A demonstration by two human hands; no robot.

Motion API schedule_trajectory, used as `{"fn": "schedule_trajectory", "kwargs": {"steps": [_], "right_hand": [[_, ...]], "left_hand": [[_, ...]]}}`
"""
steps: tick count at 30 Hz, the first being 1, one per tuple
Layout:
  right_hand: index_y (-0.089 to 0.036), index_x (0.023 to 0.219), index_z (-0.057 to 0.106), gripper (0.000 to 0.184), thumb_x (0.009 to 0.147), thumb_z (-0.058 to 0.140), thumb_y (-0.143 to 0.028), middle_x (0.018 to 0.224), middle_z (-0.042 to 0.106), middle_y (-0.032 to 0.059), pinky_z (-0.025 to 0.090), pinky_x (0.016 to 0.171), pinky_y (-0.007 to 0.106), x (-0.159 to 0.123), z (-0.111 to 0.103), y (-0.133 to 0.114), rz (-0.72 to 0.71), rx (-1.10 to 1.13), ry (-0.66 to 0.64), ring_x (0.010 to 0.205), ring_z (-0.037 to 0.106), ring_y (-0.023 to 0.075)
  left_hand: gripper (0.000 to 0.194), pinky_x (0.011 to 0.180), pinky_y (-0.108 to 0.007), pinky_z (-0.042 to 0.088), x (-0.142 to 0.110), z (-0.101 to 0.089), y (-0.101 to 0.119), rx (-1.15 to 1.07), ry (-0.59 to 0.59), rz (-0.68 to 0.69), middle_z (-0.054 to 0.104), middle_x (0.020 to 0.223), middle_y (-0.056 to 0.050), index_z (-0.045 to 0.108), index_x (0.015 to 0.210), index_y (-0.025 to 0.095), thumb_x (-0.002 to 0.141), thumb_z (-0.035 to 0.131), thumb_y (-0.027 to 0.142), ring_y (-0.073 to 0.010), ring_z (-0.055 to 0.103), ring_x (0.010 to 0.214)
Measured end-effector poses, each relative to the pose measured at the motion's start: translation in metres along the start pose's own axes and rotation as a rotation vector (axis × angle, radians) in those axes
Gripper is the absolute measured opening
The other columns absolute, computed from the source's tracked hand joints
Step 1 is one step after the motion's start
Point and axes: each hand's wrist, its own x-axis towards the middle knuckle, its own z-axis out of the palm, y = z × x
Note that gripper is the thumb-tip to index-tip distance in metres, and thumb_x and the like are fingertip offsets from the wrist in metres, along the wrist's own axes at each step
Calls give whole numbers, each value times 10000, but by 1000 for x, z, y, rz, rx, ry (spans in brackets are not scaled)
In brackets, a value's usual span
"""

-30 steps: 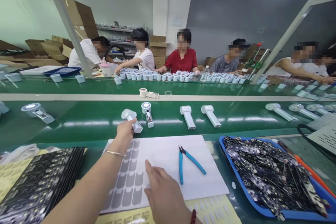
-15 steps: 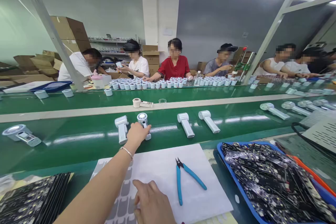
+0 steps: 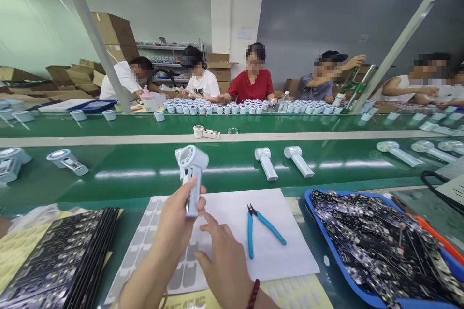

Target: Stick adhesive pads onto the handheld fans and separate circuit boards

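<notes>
A light-blue handheld fan (image 3: 195, 164) is upright in my left hand (image 3: 177, 212), raised above the near side of the green belt. My fingers wrap round its handle, and its round head is on top. Behind it, partly covered, a second handheld fan (image 3: 179, 155) lies on the belt. Just below the held fan's handle is my right hand (image 3: 226, 251), fingers apart and nothing in them, over the sheet of grey stickers (image 3: 188, 273). Blue-handled nippers (image 3: 260, 227) rest on white paper (image 3: 290, 251) to the right of that hand.
A blue tray (image 3: 348, 277) of circuit boards stands at right; stacked board panels (image 3: 58, 251) lie at left. More fans (image 3: 266, 164) lie along the green belt (image 3: 126, 154). Across it, several co-workers sit behind rows of small light-blue cups (image 3: 217, 107).
My left hand has lifted a fan off the belt and brought it nearer and upright. My right hand has moved up and right towards it. The view has shifted, and fans at left sit further right.
</notes>
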Motion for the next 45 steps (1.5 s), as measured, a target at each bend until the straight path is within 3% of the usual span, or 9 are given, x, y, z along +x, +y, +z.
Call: {"fn": "schedule_trajectory", "kwargs": {"steps": [3,8,11,14,22,27,31,37,45], "right_hand": [[-222,1334,568,671,714,632,26,955,755,56,522,833,471,6,6,1,22,54,16,1050,656,339],[-222,1241,580,448,815,620,-89,880,754,-4,535,715,323,4,-2,-3,67,218,35,759,692,203],[-220,1306,511,421,895,599,-241,938,753,-2,535,645,291,-10,-14,-8,59,319,32,676,670,168],[-214,1386,464,519,891,617,-232,1092,746,58,553,764,359,-17,-21,-11,22,186,51,903,707,228],[-149,1321,584,531,815,574,11,958,779,121,544,799,492,4,6,-12,0,-92,13,1054,676,351],[-195,1253,567,375,886,575,-117,882,761,20,553,731,347,-3,-2,-14,21,84,52,763,702,207],[-234,1324,493,517,848,682,-311,918,746,-18,528,635,286,-31,-28,-32,77,454,-26,599,642,136],[-223,1224,588,544,704,745,-184,761,755,1,543,789,319,-59,-34,-57,98,653,-101,1185,642,269],[-246,1227,585,581,676,734,-135,734,755,-24,546,924,374,-55,-23,-58,134,681,-102,1146,677,259]], "left_hand": [[304,442,-271,497,-47,-30,-4,-149,26,-103,645,701,-52,713,950,108,845,646,385,-136,530,493],[255,656,-340,633,-80,-63,-14,-114,219,-245,736,942,-168,699,1083,49,845,647,125,-256,732,782],[213,606,-270,624,-85,-72,-18,-198,309,-280,720,863,-144,683,1059,27,864,602,52,-184,712,663],[230,503,-211,581,-86,-76,-19,-358,356,-328,651,749,-76,662,1097,27,897,548,39,-108,624,522],[201,400,-167,492,-88,-75,-18,-533,261,-346,533,710,-34,619,1032,19,940,442,37,-65,516,474],[177,441,-155,540,-89,-75,-13,-630,298,-391,541,743,-34,600,988,35,972,436,98,-64,574,490],[154,471,-156,562,-91,-68,-8,-657,347,-405,554,747,-21,590,951,67,978,445,110,-64,597,496],[55,454,-165,544,-92,-53,-16,-590,335,-398,589,731,-19,588,938,113,939,537,90,-73,587,489],[89,509,-204,544,-95,-42,-21,-649,307,-443,555,661,-7,593,862,133,939,549,122,-85,554,513]]}}
